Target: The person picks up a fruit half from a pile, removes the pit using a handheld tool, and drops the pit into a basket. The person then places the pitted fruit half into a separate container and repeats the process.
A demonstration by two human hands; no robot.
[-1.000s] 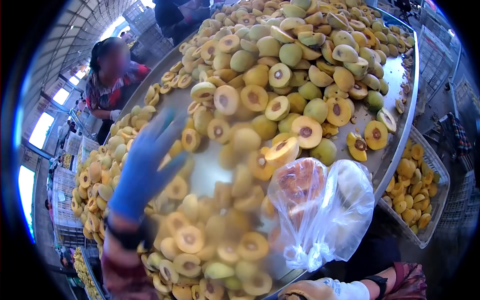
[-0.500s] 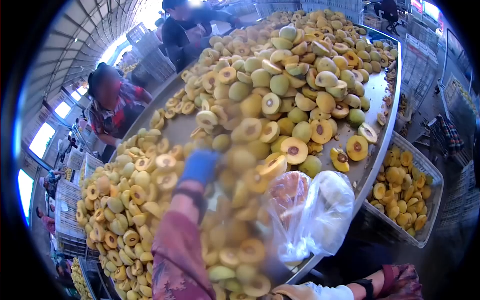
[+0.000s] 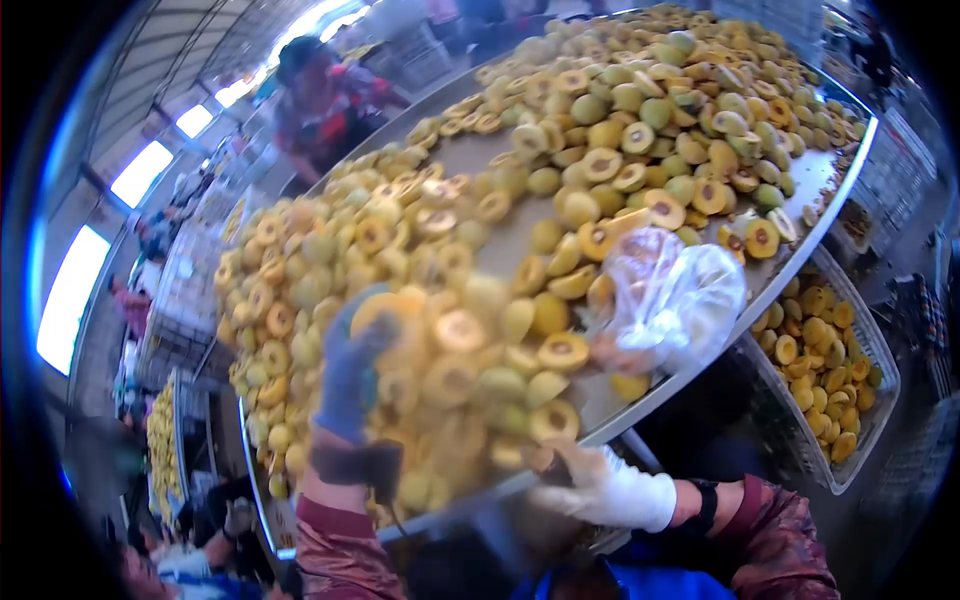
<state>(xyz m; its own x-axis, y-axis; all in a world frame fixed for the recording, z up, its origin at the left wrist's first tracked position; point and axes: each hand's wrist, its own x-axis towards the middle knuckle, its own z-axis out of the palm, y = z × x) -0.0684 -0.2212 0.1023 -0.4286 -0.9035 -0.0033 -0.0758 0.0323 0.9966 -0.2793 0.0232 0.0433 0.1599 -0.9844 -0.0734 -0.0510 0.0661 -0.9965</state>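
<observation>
My left hand point(image 3: 352, 365), in a blue glove, is over the near part of a heap of halved yellow peaches point(image 3: 275, 320). Its fingers curl round a peach half point(image 3: 398, 308), though motion blurs both. My right hand point(image 3: 605, 490), in a white glove, is at the table's near edge. Its fingers are closed round something small and brownish, too blurred to name. Just beyond that hand, a clear plastic bag point(image 3: 690, 300) with pale and brownish contents lies on the metal table point(image 3: 640, 425).
More peach halves point(image 3: 610, 115) are piled toward the table's far end. Right of the table stands a crate point(image 3: 862, 440) of peach halves. A person point(image 3: 325, 110) in a red-patterned top stands across the table. Stacked crates point(image 3: 190, 290) are at the left.
My view has shifted left and down. My left hand has drawn back nearer to me and now has a peach half in its fingers. More of my right hand shows at the edge.
</observation>
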